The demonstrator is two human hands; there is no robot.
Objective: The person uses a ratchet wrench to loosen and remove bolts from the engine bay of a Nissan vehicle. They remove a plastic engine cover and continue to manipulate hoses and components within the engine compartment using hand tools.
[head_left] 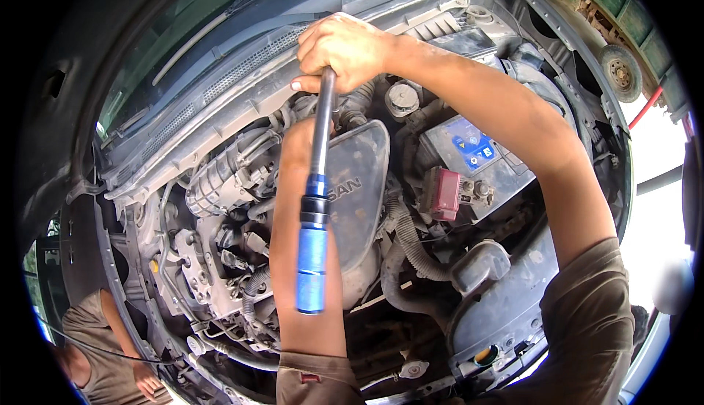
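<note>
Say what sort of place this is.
Likely a vehicle repair spot: an exposed car engine, a car battery beside it, and a blue-handled bar tool in the right hand.

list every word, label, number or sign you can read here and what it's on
Grey engine cover: large dark letters, partly hidden, which I won't copy out.
Blue label on the battery: small symbols, any print too small to read.
Blue-handled tool: no readable lettering.

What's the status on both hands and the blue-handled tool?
Right hand closed on chrome end of blue-handled tool. Left hand partly hidden behind it, grip unclear. Tool overlaps left forearm in view.
</note>
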